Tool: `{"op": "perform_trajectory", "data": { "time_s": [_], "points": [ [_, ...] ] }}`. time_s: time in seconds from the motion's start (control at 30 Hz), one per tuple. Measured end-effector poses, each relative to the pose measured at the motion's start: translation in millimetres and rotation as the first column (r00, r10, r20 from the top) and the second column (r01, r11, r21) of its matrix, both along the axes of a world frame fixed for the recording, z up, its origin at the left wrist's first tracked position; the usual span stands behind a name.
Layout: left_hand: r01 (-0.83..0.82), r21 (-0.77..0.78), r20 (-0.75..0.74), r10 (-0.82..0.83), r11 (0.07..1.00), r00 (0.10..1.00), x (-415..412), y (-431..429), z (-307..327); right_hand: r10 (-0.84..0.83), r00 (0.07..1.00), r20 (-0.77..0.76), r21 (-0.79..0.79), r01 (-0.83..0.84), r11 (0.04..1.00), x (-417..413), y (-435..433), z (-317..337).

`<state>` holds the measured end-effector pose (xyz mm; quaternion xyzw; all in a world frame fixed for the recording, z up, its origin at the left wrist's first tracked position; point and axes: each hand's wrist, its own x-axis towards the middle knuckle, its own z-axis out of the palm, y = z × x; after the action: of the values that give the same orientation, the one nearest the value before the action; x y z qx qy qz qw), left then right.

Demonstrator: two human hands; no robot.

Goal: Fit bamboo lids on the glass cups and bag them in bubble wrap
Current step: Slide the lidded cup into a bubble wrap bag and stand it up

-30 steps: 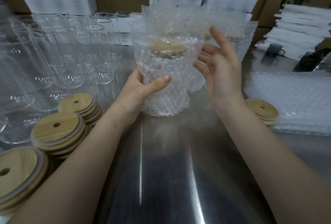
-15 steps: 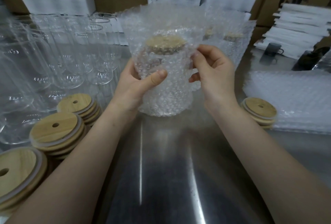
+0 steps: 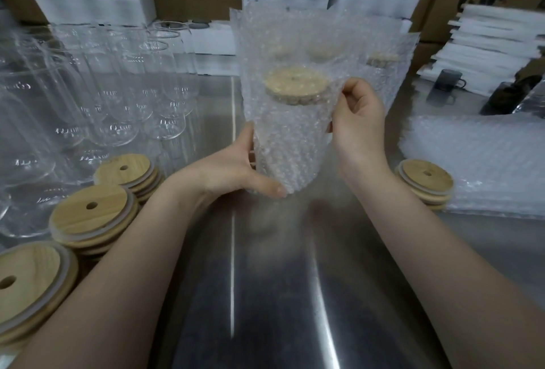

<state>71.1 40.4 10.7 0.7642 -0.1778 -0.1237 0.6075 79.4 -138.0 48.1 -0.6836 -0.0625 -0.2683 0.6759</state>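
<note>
Head view: bagged glass cup point(image 3: 287, 147) held over the middle of the table point(image 3: 280, 295), in front of the person. Long axis near upright, bamboo lid point(image 3: 296, 84) end up and tipped a bit toward the camera, base down. Bubble wrap bag point(image 3: 295, 35) mouth stands open above the lid. Left hand point(image 3: 233, 168) grips the lower cup, thumb across the base. Right hand point(image 3: 358, 121) fingers point(image 3: 351, 91) pinch the bag edge just beside the lid. Lid stacks point(image 3: 91, 215) and empty glass cups point(image 3: 124, 94) to the left, flat bubble wrap pile point(image 3: 477, 159) to the right.
</note>
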Motion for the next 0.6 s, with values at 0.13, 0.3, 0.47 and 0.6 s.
{"op": "perform_trajectory", "data": {
  "time_s": [0.13, 0.3, 0.47, 0.6],
  "points": [
    [-0.081, 0.098, 0.029, 0.078, 0.992, 0.997, -2.5, -3.8, 2.2, -0.033, 0.999, -0.025, -0.012, 0.033, 0.999, 1.5, -0.9, 0.0],
    [-0.300, 0.054, 0.084, 0.295, 0.953, 0.952, 3.4, -7.6, -4.8, -0.044, 0.999, -0.011, -0.055, 0.043, 0.998, 0.8, 1.0, -0.7],
    [-0.442, 0.077, 0.109, 0.434, 0.893, 0.895, 9.1, -8.6, -8.9, -0.068, 0.998, -0.011, -0.090, 0.067, 0.994, 0.5, 1.4, -1.3],
    [-0.478, 0.021, 0.161, 0.468, 0.878, 0.869, -2.7, -15.2, -1.2, -0.099, 0.995, -0.012, -0.111, 0.097, 0.989, -0.2, 1.6, -1.2]
  ]
}}
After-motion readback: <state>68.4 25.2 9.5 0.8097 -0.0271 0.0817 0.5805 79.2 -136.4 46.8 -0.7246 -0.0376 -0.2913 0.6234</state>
